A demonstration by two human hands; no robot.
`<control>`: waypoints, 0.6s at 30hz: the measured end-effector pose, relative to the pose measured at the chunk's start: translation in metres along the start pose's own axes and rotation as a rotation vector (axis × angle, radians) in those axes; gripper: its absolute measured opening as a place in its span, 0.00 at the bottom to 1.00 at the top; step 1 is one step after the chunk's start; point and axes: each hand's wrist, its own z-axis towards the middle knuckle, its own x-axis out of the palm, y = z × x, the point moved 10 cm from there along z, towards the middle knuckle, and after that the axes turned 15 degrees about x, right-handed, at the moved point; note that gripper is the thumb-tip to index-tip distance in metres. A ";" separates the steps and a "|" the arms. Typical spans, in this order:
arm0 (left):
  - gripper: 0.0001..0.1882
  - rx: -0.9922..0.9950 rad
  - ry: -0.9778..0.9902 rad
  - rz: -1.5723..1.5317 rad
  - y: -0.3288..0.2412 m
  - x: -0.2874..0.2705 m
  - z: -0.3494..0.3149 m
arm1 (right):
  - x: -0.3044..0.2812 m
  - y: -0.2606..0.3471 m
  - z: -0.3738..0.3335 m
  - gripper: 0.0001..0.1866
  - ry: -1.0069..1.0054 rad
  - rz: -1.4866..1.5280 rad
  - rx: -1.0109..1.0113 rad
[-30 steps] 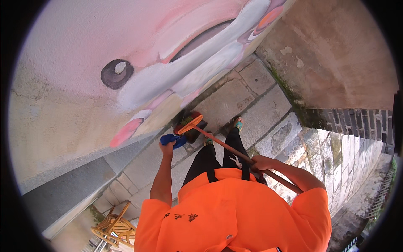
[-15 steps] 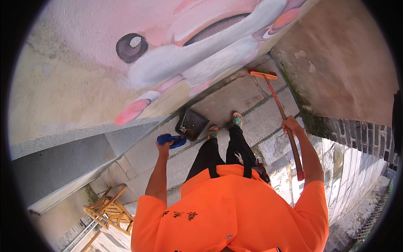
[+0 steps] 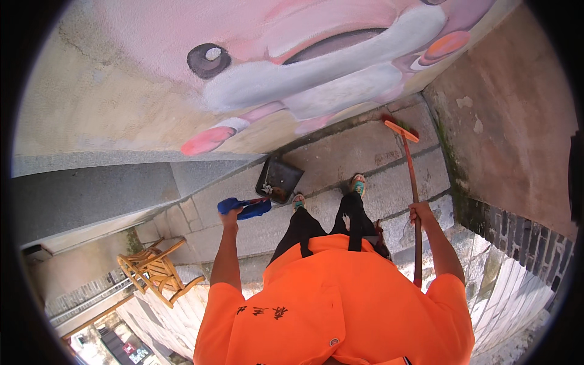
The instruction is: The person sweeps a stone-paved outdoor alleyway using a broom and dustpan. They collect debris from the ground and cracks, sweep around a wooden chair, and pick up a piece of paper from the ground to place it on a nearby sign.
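Observation:
My right hand (image 3: 421, 213) is closed around the brown lower part of a broom's long handle. The broom (image 3: 410, 164) reaches away from me, its orange head (image 3: 401, 131) with dark reddish bristles on the paving near the wall corner. My left hand (image 3: 230, 218) grips the upper end of a dustpan's handle, where a blue cloth-like thing (image 3: 254, 210) hangs; its exact kind I cannot make out. The black dustpan (image 3: 286, 175) rests on the stones by my left foot, with some pale and brownish litter inside.
A wall with a pink painted figure (image 3: 340, 73) rises ahead, meeting a brown wall (image 3: 505, 121) at the right. A grey ledge (image 3: 91, 188) runs along the left. A bamboo chair (image 3: 158, 274) stands at the lower left. Stone paving (image 3: 340, 149) lies around my feet (image 3: 358, 184).
The view has shifted, so the scene sits differently in it. The broom handle now points more straight ahead, and its head is slightly farther from the corner. Both hands keep their holds.

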 end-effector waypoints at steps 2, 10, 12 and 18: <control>0.21 0.005 0.019 0.016 0.004 -0.006 0.006 | 0.013 0.018 -0.016 0.09 -0.152 -0.172 -0.132; 0.21 -0.001 0.050 -0.015 0.073 -0.048 0.083 | 0.163 -0.003 0.000 0.05 -0.235 -0.578 -0.228; 0.24 -0.024 0.092 -0.021 0.115 -0.056 0.108 | 0.230 -0.032 -0.005 0.05 -0.227 -0.734 -0.215; 0.40 -0.038 0.197 0.077 0.125 -0.056 0.142 | 0.388 -0.125 -0.035 0.09 -0.101 -1.130 -0.173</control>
